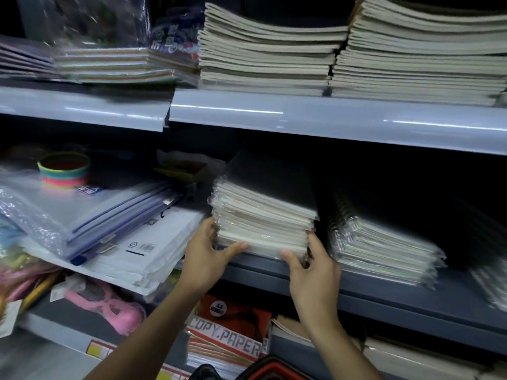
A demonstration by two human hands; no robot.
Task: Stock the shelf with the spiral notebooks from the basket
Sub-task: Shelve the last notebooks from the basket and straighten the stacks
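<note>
A stack of plastic-wrapped notebooks (263, 218) with a dark top cover sits on the middle shelf (384, 292), its front edge at the shelf lip. My left hand (211, 256) grips the stack's lower left corner, thumb along the front. At the lower right corner my right hand (310, 270) holds the stack, with its thumb on the front and its fingers up the right side. To the right lies another wrapped stack of spiral notebooks (384, 242), coils facing left. The red basket (269, 370) shows only its rim at the bottom edge.
Zip folders and white envelopes (118, 237) overhang the shelf to the left. Tall notebook piles (274, 53) fill the upper shelf. A copy paper box (227, 338) sits below, with a pink item (109, 305) at lower left. The shelf is dark behind the stacks.
</note>
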